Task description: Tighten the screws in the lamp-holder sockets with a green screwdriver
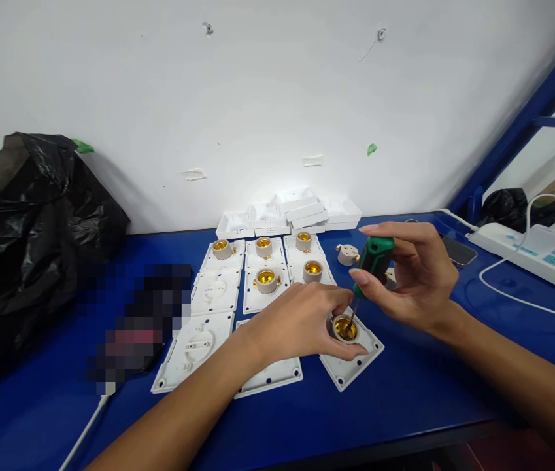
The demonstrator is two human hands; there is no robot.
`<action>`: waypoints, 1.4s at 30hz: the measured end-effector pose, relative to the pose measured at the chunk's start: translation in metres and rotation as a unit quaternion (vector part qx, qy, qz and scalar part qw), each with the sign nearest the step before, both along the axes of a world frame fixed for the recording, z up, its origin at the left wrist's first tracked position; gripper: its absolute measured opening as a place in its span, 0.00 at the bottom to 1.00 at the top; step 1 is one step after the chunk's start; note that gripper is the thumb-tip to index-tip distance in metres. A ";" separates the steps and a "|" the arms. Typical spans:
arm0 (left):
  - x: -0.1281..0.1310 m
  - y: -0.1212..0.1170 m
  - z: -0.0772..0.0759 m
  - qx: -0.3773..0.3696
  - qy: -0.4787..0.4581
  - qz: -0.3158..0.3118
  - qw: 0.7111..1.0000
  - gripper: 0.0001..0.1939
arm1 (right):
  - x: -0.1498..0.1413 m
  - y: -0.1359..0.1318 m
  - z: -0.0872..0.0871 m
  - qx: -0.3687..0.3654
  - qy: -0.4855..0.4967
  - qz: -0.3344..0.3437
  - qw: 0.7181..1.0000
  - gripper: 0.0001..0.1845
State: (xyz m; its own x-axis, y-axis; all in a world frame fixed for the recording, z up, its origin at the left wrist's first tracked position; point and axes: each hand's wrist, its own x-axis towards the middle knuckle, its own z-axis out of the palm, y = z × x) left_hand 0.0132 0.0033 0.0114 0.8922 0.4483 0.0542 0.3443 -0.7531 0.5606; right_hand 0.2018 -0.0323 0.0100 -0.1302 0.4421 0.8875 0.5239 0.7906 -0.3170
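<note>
Your left hand point(297, 320) pinched the round, pale ceramic socket with brass threads point(340, 325) on its square white plastic plate point(348, 369); firm bracing would have limited twisting. Your right hand point(429, 275) gripped the green-and-black screwdriver point(378, 250), which leaned into the socket; a straighter shaft and steady pressure seemed wiser. Your left fingers hid part of the rim; the driver's tip was unclear.

the right hand point(417, 275) holds a screwdriver point(376, 258) in a socket point(344, 330).
</note>
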 end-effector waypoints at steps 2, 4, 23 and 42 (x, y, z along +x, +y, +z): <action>0.000 0.000 -0.001 0.002 0.002 0.001 1.000 0.23 | 0.000 0.000 0.000 -0.005 0.001 -0.001 1.000 0.32; 0.000 0.000 -0.001 0.004 0.004 0.002 1.000 0.22 | -0.001 -0.001 0.000 -0.009 0.001 -0.004 1.000 0.31; 0.000 0.000 0.002 -0.008 0.005 0.006 1.000 0.22 | 0.001 -0.002 0.005 -0.047 -0.020 0.042 0.998 0.29; 0.000 -0.001 0.002 -0.013 0.012 0.014 1.000 0.21 | 0.002 -0.004 0.008 -0.058 -0.021 0.037 0.997 0.26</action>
State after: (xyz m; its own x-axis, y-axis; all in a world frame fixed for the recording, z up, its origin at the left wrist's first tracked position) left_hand 0.0135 0.0026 0.0139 0.8803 0.4740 0.0206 0.3786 -0.7279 0.5717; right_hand 0.2034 -0.0359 0.0182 -0.2024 0.5300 0.8235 0.4798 0.7867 -0.3884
